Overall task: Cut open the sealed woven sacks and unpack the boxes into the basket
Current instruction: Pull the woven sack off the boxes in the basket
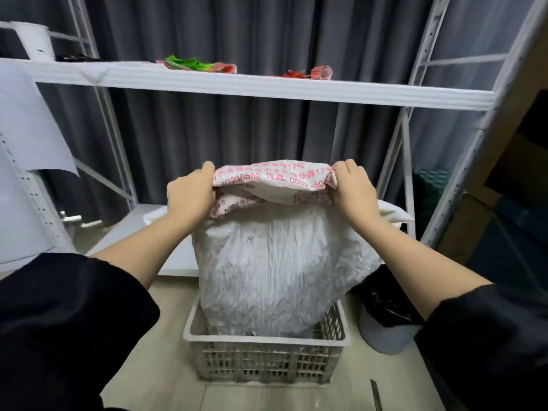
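Note:
A white woven sack (275, 262) with red print along its top edge hangs upright, its lower end inside the pale plastic basket (261, 360) on the floor. My left hand (191, 195) grips the sack's top left corner. My right hand (354, 192) grips the top right corner. The sack bulges and its contents are hidden. No boxes show in the basket. A utility knife (376, 396) lies on the floor at the lower right.
A white metal shelf rack (267, 84) stands behind the sack, with red and green wrappers (195, 64) on its upper board. Dark curtains hang at the back. A black bag on a grey bin (385, 318) sits right of the basket. Cardboard boxes (510, 179) stand at the far right.

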{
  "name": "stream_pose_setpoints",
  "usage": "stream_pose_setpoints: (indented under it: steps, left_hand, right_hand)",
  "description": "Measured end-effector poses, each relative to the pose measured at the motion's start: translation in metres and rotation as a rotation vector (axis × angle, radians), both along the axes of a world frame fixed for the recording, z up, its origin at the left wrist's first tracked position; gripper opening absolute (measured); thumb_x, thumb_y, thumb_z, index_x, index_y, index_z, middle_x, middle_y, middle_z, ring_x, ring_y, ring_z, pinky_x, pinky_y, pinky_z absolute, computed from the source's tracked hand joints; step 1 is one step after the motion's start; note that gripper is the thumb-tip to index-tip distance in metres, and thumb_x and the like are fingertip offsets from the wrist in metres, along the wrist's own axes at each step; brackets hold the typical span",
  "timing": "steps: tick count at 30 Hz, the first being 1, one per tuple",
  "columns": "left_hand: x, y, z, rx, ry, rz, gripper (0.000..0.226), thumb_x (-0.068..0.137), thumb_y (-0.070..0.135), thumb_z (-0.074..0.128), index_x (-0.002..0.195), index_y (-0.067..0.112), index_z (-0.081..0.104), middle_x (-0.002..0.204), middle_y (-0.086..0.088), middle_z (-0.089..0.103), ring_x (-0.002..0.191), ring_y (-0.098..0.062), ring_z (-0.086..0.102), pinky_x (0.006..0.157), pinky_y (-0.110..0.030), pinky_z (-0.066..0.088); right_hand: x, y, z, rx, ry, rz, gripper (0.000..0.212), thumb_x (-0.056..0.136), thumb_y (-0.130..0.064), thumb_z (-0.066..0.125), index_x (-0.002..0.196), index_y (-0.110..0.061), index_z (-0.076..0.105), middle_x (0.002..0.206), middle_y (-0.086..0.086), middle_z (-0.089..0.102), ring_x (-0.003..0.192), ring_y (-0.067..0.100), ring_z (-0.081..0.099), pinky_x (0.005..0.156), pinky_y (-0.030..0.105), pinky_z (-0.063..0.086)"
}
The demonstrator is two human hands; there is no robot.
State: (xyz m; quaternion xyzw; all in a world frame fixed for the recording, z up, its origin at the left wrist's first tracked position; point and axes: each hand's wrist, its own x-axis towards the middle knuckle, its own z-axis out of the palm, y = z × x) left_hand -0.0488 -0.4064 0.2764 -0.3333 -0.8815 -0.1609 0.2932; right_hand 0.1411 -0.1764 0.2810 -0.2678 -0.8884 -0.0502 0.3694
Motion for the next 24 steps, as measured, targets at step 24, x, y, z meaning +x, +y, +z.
stream_pose_setpoints:
  steps: [24]
  left_hand:
    - [-0.014,0.034,-0.099,-0.639,-0.037,-0.082,0.099,0.067,0.068,0.062,0.145,0.021,0.023,0.148,-0.006,0.026,0.136,-0.026,0.025,0.109,-0.041,0.026]
  right_hand:
    - [0.015,0.023,-0.073,0.181,-0.386,0.078,0.088,0.061,-0.055,0.062,0.136,-0.015,0.042,0.140,0.008,0.046,0.126,0.030,0.048,0.098,0.047,0.036]
